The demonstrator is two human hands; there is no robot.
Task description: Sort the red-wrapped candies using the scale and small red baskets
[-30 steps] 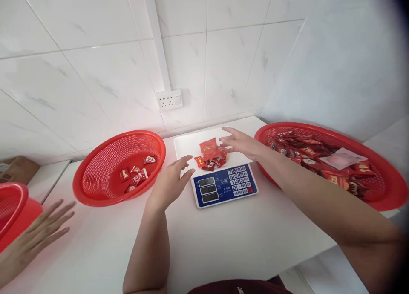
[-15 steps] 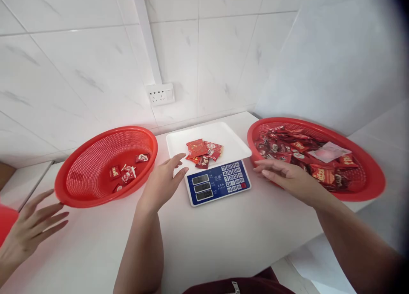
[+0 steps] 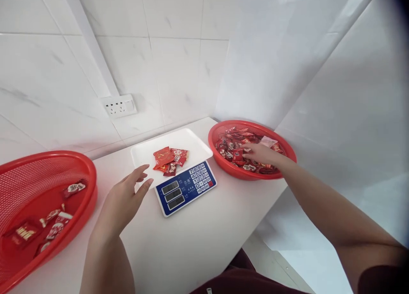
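My right hand (image 3: 262,153) reaches into the right red basket (image 3: 220,166), its fingers stretched out over a heap of small red packets (image 3: 230,134). The fingertips are close to or touching one red packet (image 3: 237,155); no packet is lifted. My left hand (image 3: 119,202) hovers beside the white tray (image 3: 191,142) of the scale, thumb and fingers apart, with nothing in it. Several red packets (image 3: 164,156) lie in a small pile on that tray. In front of it is the scale's blue panel (image 3: 188,183) with displays and keys.
A second red basket (image 3: 91,179) stands at the left with a few red packets (image 3: 25,233) inside. Behind the table (image 3: 191,238) is a tiled wall with a white socket (image 3: 119,105). The table's right edge drops away below my right forearm.
The view has turned right. My right hand has moved from the right basket's near rim into the packets. My left hand stays open by the tray. Another person's hand at far left has left view.
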